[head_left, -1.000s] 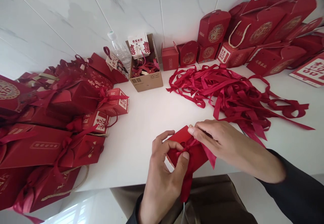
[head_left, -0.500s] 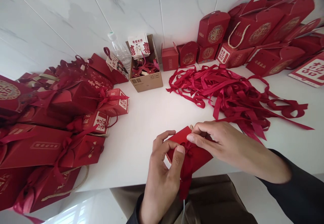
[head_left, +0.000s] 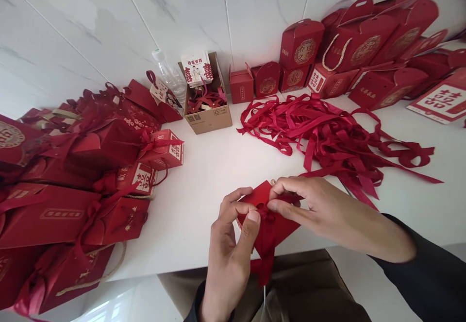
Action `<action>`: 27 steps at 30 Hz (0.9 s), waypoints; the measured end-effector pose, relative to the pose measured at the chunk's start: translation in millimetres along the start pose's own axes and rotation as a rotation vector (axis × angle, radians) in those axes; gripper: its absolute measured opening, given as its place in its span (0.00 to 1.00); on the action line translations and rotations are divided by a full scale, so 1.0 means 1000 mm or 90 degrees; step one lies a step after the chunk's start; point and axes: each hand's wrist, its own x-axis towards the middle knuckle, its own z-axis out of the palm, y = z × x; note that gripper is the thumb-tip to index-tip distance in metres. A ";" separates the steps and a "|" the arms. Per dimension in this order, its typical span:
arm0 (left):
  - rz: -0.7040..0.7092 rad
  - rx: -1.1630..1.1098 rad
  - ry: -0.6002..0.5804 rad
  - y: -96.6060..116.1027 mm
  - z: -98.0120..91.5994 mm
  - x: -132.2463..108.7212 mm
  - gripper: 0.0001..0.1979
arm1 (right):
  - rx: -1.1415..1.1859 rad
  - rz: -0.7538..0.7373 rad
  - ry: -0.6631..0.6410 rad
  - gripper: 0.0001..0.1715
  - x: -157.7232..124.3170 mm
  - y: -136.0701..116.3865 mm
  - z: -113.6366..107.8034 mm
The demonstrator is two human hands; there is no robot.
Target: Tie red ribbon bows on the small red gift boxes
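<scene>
A small red gift box [head_left: 285, 228] sits at the table's front edge between my hands. A red ribbon [head_left: 267, 246] is tied around it, with a bow on top and tails hanging over the edge. My left hand [head_left: 233, 244] pinches the left side of the bow between thumb and index finger. From the right, my right hand [head_left: 302, 198] pinches the bow's other side with thumb and bent fingers. A bit of the box's rope handle shows beside the right fingertips. The knot is partly covered by my fingers.
Loose red ribbons [head_left: 327, 137] lie heaped behind my right hand. Ribboned red boxes [head_left: 54, 210] are stacked at left. More red boxes [head_left: 302, 45] line the wall at right. A cardboard box [head_left: 209, 120] with cards and a plastic bottle [head_left: 169, 74] stand at the back.
My right fingertips have come down slightly and closer to the knot. The bow looks drawn in, and a ribbon tail now shows lower left of the box. The view has shifted a little.
</scene>
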 end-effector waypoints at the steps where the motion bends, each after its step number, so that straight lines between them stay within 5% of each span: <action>1: -0.003 0.003 -0.012 -0.001 -0.001 0.000 0.16 | 0.000 0.001 0.002 0.13 0.000 0.000 0.000; 17: 0.071 0.145 -0.039 -0.005 -0.004 -0.001 0.10 | 0.089 0.043 0.036 0.24 -0.001 -0.011 -0.006; 22: 0.008 0.023 -0.023 -0.006 -0.005 0.000 0.15 | 0.147 0.029 0.023 0.19 0.000 -0.007 -0.010; 27: -0.036 -0.061 0.018 -0.006 -0.002 -0.001 0.18 | 0.066 0.034 0.059 0.27 -0.007 0.006 -0.006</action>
